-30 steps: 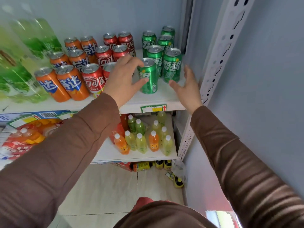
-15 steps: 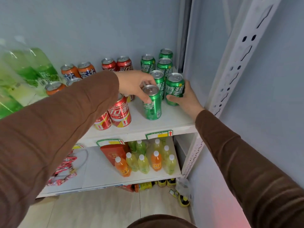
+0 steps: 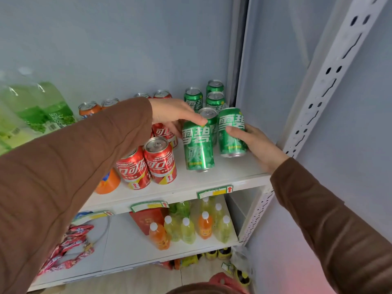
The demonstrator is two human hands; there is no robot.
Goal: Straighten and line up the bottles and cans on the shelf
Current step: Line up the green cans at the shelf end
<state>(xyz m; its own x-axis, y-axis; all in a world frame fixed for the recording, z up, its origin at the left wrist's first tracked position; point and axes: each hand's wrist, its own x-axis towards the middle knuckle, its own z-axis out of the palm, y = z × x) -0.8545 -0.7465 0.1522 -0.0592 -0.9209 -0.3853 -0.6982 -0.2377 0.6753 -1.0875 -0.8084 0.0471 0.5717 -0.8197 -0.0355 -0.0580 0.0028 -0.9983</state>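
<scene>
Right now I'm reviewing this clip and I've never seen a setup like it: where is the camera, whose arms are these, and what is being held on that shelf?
There is no machine here. A person wears one wide-angle camera on the head, looking forward and down, so the two brown-sleeved arms are their own.

The left hand reaches over from the left and grips the front green can round its top. The right hand holds the green can beside it by its side. Both cans stand upright on the white upper shelf.

More green cans stand behind them. Red cans stand to the left, and orange cans beyond, partly hidden by the sleeve. At the far left are large green bottles, blurred.

The lower shelf holds small orange and yellow-green bottles.
</scene>
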